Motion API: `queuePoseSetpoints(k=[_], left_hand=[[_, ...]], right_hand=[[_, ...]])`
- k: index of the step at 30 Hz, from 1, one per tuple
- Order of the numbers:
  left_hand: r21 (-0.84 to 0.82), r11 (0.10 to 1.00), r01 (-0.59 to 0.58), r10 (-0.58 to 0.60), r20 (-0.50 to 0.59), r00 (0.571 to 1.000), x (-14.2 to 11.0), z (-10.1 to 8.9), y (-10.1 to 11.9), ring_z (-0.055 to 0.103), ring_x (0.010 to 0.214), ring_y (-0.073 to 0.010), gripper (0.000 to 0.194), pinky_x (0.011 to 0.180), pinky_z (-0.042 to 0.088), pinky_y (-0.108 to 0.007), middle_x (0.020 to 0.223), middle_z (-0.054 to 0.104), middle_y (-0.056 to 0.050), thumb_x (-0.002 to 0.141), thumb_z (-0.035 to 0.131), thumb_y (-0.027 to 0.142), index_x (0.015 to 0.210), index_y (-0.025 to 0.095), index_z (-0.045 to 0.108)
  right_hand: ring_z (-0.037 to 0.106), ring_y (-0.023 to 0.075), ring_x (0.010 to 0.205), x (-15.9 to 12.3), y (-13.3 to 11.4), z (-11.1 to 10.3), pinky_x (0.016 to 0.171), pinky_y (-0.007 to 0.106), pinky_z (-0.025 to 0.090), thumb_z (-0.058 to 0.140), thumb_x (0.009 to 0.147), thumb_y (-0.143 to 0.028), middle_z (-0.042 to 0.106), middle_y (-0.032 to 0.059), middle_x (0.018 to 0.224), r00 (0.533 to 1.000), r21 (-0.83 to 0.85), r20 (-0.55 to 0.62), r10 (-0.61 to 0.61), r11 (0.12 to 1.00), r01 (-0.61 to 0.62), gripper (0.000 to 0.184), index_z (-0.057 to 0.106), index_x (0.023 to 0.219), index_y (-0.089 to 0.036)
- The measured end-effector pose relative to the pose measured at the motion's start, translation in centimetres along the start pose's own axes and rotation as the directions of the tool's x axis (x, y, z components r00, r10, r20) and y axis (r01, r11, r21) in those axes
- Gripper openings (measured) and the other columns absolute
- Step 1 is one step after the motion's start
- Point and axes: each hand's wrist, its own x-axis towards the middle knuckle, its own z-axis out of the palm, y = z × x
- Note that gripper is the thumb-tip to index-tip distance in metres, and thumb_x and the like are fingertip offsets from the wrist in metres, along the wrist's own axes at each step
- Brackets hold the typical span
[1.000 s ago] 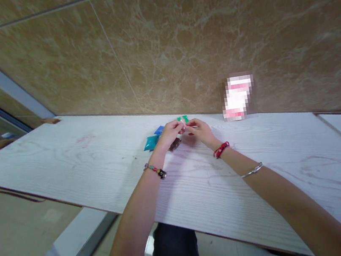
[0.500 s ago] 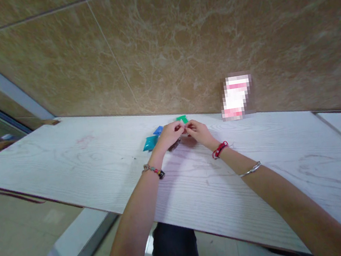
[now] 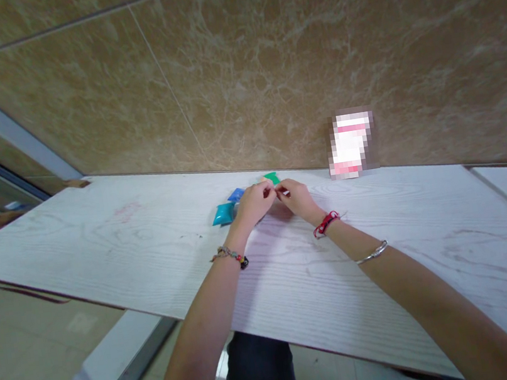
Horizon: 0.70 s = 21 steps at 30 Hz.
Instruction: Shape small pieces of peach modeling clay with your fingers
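My left hand (image 3: 255,202) and my right hand (image 3: 298,197) meet fingertip to fingertip above the white wood-grain tabletop (image 3: 166,241). Both are closed in a pinch, and whatever sits between the fingertips is too small to make out. Just behind them lies a green packet (image 3: 272,177). Left of my left hand is a teal, puffed-up packet (image 3: 223,214), with a blue packet (image 3: 236,195) a little farther back. My left hand partly covers the things beside it.
A blurred white and pink upright card or screen (image 3: 350,145) leans against the brown marbled wall (image 3: 265,74) at the back right. Below the table's front edge, a white box-like piece (image 3: 120,349) is on the floor. A seam crosses the tabletop at the right.
My left wrist has turned slightly, and the dark thing seen beneath my left hand is now mostly hidden. Both hands stay together in nearly the same spot.
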Motion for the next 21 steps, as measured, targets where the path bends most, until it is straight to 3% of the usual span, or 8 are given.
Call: queuePoseSetpoints(k=[6,11,15,21], left_hand=[[-0.038,0.999,-0.004,0.007,0.074,0.997,0.15,-0.31,-0.35,0.049,0.06,-0.0114,0.011,0.058,0.033,-0.021,0.062,0.055,0.002,0.074,0.047,0.016,0.064,0.016,0.053],[-0.063,0.998,-0.013,0.02,0.113,0.993,0.16,-0.38,-0.54,0.04,0.054,-0.0097,0.017,0.054,0.029,-0.021,0.052,0.045,0.004,0.073,0.047,0.016,0.056,0.016,0.048],[-0.071,0.997,-0.024,0.032,0.12,0.992,0.24,-0.25,-0.63,0.036,0.052,-0.0092,0.017,0.054,0.027,-0.022,0.051,0.04,0.005,0.071,0.046,0.014,0.055,0.016,0.045],[-0.063,0.998,-0.025,0.032,0.113,0.993,0.34,-0.17,-0.36,0.034,0.052,-0.0091,0.017,0.054,0.025,-0.023,0.05,0.038,0.005,0.07,0.044,0.012,0.054,0.016,0.043]], right_hand=[[0.056,0.0139,0.07,-0.22,0.03,0.0,0.067,0.027,0.047,0.05,0.074,-0.013,0.06,0.0036,0.075,0.999,-0.033,0.005,-0.033,0.999,0.033,0.01,0.057,0.068,-0.019],[0.055,0.0161,0.076,-0.23,0.24,0.0,0.07,0.029,0.046,0.05,0.073,-0.012,0.059,0.0048,0.077,0.998,-0.079,0.022,-0.064,0.995,0.066,0.01,0.055,0.068,-0.019],[0.054,0.0167,0.079,-0.1,0.29,0.03,0.072,0.029,0.045,0.048,0.072,-0.01,0.058,0.0051,0.08,0.994,-0.1,0.053,-0.091,0.99,0.096,0.012,0.053,0.067,-0.02],[0.051,0.0146,0.069,0.1,0.15,0.27,0.066,0.026,0.043,0.044,0.071,-0.009,0.056,0.004,0.071,0.992,-0.12,0.077,-0.095,0.987,0.104,0.013,0.049,0.065,-0.019]])
